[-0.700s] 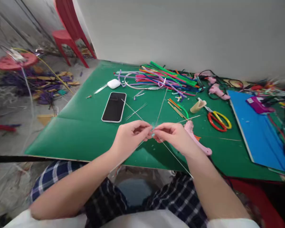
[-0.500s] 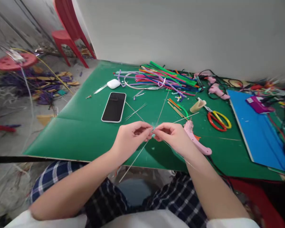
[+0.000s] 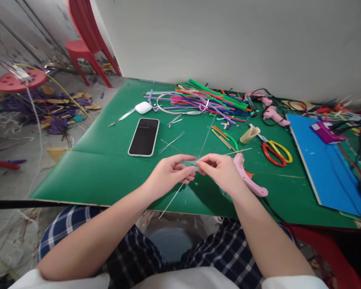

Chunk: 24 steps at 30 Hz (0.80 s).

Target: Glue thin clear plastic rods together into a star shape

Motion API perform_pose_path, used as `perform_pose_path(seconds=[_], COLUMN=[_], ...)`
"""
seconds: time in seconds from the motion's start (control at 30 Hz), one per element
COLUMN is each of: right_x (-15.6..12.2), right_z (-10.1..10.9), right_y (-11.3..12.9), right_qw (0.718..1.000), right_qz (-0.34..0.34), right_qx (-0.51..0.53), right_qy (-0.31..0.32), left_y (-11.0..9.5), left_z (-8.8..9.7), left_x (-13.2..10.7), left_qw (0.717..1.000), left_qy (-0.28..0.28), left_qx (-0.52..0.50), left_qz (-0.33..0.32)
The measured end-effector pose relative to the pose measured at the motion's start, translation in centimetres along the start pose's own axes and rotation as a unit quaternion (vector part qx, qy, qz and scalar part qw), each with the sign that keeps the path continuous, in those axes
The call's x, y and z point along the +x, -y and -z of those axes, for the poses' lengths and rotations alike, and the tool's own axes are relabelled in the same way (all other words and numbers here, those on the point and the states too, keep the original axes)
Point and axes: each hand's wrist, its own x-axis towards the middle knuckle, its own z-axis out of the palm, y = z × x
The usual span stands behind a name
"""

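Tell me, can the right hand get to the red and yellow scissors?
Probably yes. The red-and-yellow-handled scissors lie uncovered on the green mat right of the right hand; only the pink glue gun lies low between them. The hand is pinching thin wires, though.

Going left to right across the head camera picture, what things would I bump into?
Round red plastic stool, black smartphone, left hand, right hand (both pinching thin silvery wires), red-and-yellow-handled scissors, purple box.
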Motion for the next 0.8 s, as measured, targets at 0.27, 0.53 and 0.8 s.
perform_pose_path(seconds=[0.27, 0.53, 0.8], right_x=[-0.16, -0.49, -0.56], right_z=[-0.65, -0.81, -0.66], right_y=[-0.55, 0.01, 0.0], right_qw=[0.999, 0.997, 0.997], right_qz=[0.029, 0.065, 0.072], right_qx=[-0.021, -0.031, -0.024], right_qy=[-0.002, -0.012, -0.005], left_y=[1.1, 0.71, 0.53], left_z=[-0.16, -0.69, -0.85], left_x=[-0.12, -0.57, -0.47], left_qw=[0.943, 0.934, 0.971], left_qy=[-0.158, -0.191, -0.169], left_qx=[0.223, 0.203, 0.062], left_qz=[-0.191, -0.225, -0.156])
